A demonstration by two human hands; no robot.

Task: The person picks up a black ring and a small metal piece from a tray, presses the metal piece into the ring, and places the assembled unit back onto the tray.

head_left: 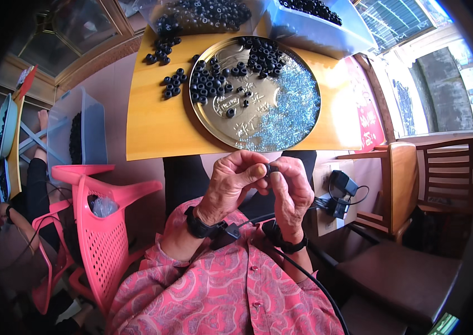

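Note:
Just in front of the table's near edge, my left hand (234,177) and my right hand (289,188) meet, both closed in a pinch. Between their fingertips is a small black ring-shaped part (271,168), mostly covered by the thumbs and fingers. Beyond them lies a round gold-coloured metal tray (214,121) with raised markings. Black ring-shaped parts (207,85) are gathered on its left and far side. Tiny shiny silvery-blue pieces (291,109) spread over its right half.
The tray rests on a yellow wooden table (153,125), with loose black parts (175,84) left of it. Clear bins (326,34) of black parts stand behind. A pink chair (102,223) is at left, near another person; a wooden chair (404,190) is at right. Cables (303,273) trail from my wrists.

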